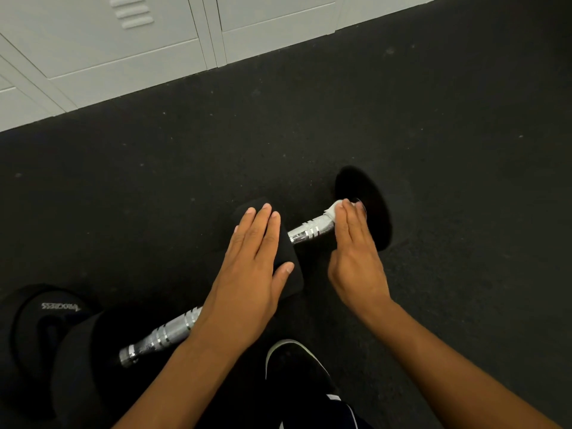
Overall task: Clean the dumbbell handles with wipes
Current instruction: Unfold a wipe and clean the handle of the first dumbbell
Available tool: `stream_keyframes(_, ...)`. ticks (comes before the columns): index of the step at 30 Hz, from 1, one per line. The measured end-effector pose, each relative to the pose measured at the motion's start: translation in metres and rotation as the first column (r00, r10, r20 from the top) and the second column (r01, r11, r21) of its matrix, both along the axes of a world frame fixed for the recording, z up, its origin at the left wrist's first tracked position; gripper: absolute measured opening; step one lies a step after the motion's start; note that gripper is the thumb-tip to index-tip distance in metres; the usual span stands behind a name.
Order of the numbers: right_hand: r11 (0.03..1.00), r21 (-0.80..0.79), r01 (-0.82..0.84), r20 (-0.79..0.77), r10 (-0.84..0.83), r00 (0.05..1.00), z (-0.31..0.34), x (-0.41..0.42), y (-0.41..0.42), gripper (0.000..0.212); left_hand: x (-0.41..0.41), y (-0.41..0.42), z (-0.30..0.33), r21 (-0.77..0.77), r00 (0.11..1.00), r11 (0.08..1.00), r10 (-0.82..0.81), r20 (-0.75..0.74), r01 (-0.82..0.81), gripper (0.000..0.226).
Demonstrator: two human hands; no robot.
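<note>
Two dumbbells lie on the black floor. On the far dumbbell's chrome handle (309, 232), my right hand (356, 261) presses a white wipe (331, 209) against the right end, next to the black right head (371, 205). Its fingers lie nearly straight over the wipe and the thumb is hidden. My left hand (250, 267) rests flat, fingers straight, on that dumbbell's black left head (286, 252). The near dumbbell's chrome handle (164, 334) runs under my left forearm to a labelled black head (46, 329) at the lower left.
White lockers (123, 41) line the wall at the top left. Black rubber flooring (433, 119) spreads around the dumbbells. My black shoe with a white sole edge (297, 370) sits at the bottom centre, between my forearms.
</note>
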State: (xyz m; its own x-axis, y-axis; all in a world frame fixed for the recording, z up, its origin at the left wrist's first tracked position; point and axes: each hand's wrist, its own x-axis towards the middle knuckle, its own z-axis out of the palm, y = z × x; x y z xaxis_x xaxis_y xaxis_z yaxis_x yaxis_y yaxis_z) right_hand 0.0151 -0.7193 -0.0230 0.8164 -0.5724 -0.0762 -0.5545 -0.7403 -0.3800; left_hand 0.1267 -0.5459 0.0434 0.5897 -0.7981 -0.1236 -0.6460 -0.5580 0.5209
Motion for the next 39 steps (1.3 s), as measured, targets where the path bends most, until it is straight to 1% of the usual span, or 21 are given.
stream_keyframes(4, 0.997, 0.005, -0.08, 0.009, 0.08, 0.997, 0.001, -0.007, 0.02, 0.077, -0.001, -0.001, -0.001, -0.006, 1.0, 1.0, 0.006, -0.016, -0.006, 0.072)
stream_keyframes(7, 0.996, 0.023, -0.089, 0.011, 0.088, 0.996, 0.0, -0.013, 0.025, 0.077, -0.001, 0.0, -0.002, -0.002, 1.0, 1.0, 0.01, -0.007, -0.01, 0.072)
stream_keyframes(11, 0.996, 0.007, -0.094, -0.005, 0.094, 0.996, 0.005, 0.004, 0.01, 0.078, 0.0, -0.001, 0.0, 0.0, 1.0, 1.0, 0.012, -0.017, -0.012, 0.072)
stream_keyframes(15, 0.992, -0.008, -0.127, -0.076, 0.126, 0.989, 0.011, 0.03, -0.008, 0.071, 0.001, -0.001, 0.001, 0.009, 0.999, 1.0, 0.01, -0.03, -0.009, 0.072)
stream_keyframes(17, 0.992, -0.007, -0.129, -0.06, 0.129, 0.99, 0.011, 0.024, -0.006, 0.073, 0.0, -0.001, 0.002, 0.003, 0.999, 1.0, 0.01, -0.032, -0.01, 0.072)
stream_keyframes(20, 0.994, 0.017, -0.109, -0.002, 0.109, 0.994, 0.007, -0.005, 0.012, 0.084, -0.001, 0.0, 0.0, 0.007, 0.999, 1.0, 0.014, -0.038, -0.014, 0.072)
stream_keyframes(23, 0.993, 0.027, -0.114, -0.001, 0.115, 0.993, 0.004, -0.022, 0.021, 0.086, -0.002, 0.001, -0.003, -0.01, 1.0, 1.0, 0.011, -0.002, -0.011, 0.072)
stream_keyframes(26, 0.99, -0.013, -0.137, -0.028, 0.137, 0.99, 0.008, -0.01, 0.012, 0.083, -0.001, 0.0, -0.002, -0.014, 1.0, 1.0, 0.013, -0.019, -0.014, 0.072)
stream_keyframes(31, 0.982, -0.06, -0.178, -0.149, 0.168, 0.974, 0.018, 0.034, -0.016, 0.064, 0.0, 0.0, 0.002, -0.008, 0.999, 1.0, 0.017, -0.049, -0.017, 0.073)
stream_keyframes(33, 0.983, -0.06, -0.175, -0.171, 0.163, 0.972, 0.019, 0.039, -0.019, 0.063, -0.001, 0.0, 0.002, -0.014, 0.998, 1.0, 0.017, -0.056, -0.018, 0.073)
stream_keyframes(35, 0.988, -0.041, -0.147, -0.132, 0.14, 0.981, 0.017, 0.03, -0.013, 0.069, -0.001, 0.001, 0.002, -0.013, 0.998, 1.0, 0.014, -0.064, -0.015, 0.073)
stream_keyframes(37, 0.994, -0.007, -0.108, -0.042, 0.108, 0.993, 0.015, 0.01, 0.002, 0.077, -0.001, 0.0, 0.001, -0.013, 0.998, 1.0, 0.015, -0.056, -0.016, 0.072)
stream_keyframes(39, 0.994, 0.029, -0.107, 0.006, 0.106, 0.994, 0.012, -0.009, 0.014, 0.084, -0.001, 0.0, 0.001, -0.009, 0.999, 1.0, 0.019, -0.043, -0.02, 0.071)
